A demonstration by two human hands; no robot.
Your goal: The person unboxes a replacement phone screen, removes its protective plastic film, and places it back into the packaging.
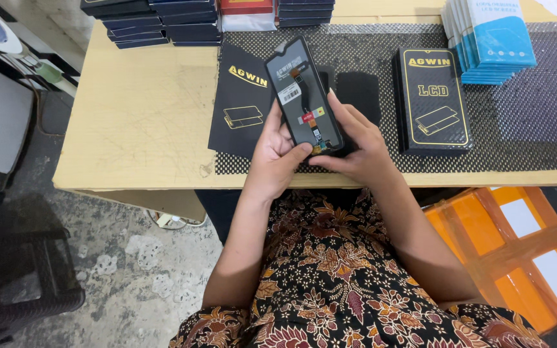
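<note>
Closest in, the person's lap fills the lower part of the view, covered in dark cloth patterned with brown and red flowers (330,283). To their right, on the floor side, sits a parcel wrapped in orange tape with white labels (517,251); to their left the concrete floor (130,270) is rough and patchy.

Both forearms reach up to the near edge of the wooden table (143,122). The left hand (277,154) is curled around the lower left edge of a phone display panel (303,87), thumb pressed across its bottom end. The right hand (356,145) grasps the same panel from the right, fingers laid along its edge and thumb meeting the bottom corner. The panel is held back-side up, tilted slightly, just above the table's front part; its black back shows a flex ribbon, a white sticker and a small red tag.

Under the hands lies a black perforated mat (536,109). On it, just left of the panel, rests a flat black sleeve with a gold drawing (243,103); behind the right hand lies a plain black sheet (359,93). Further right stands a black box with a gold border (432,100).

Farther back, a stack of blue-and-white packets (491,38) leans at the right, and piles of dark flat boxes (156,19) line the far edge.
</note>
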